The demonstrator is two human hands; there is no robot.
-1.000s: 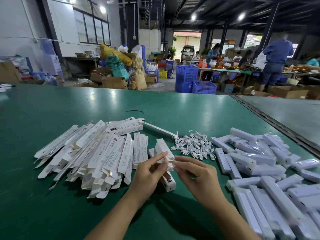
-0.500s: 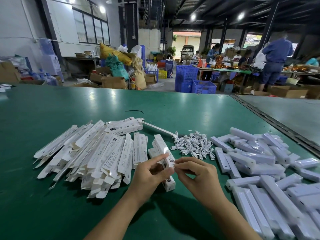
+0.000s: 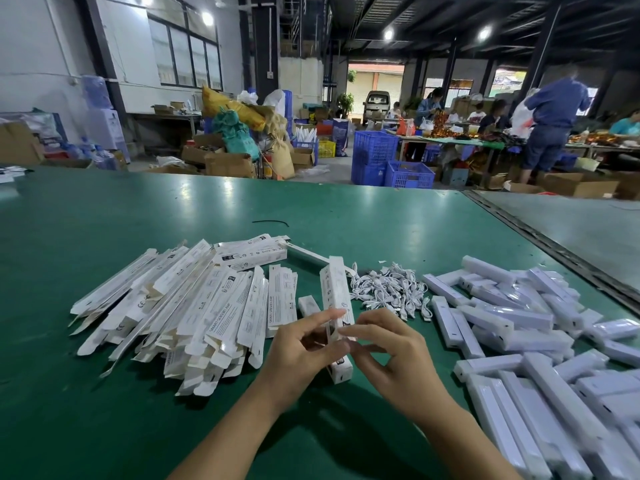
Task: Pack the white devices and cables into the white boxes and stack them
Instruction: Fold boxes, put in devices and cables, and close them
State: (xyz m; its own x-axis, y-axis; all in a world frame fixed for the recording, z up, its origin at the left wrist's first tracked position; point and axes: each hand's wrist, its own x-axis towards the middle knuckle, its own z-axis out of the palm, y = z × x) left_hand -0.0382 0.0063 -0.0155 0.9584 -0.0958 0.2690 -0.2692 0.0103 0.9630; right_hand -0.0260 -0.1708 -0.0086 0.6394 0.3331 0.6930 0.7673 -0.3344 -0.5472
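Head view: my left grip (image 3: 304, 348), a bare hand, pinches the near end of a long, narrow white cardboard box (image 3: 335, 289) between thumb and forefinger. My right grip (image 3: 388, 355) pinches the same end from the other side. The box is assembled, printed with small black marks, and points away from me with its far end raised above the green table (image 3: 104, 220). Under my hands a second closed white box (image 3: 341, 370) lies flat on the table. To the left spreads a heap of flattened white box sleeves (image 3: 194, 306). Just right of the held box sits a tangle of white coiled cables (image 3: 388, 289), and further right a pile of white bar-shaped devices (image 3: 519, 323) in glossy wrap.
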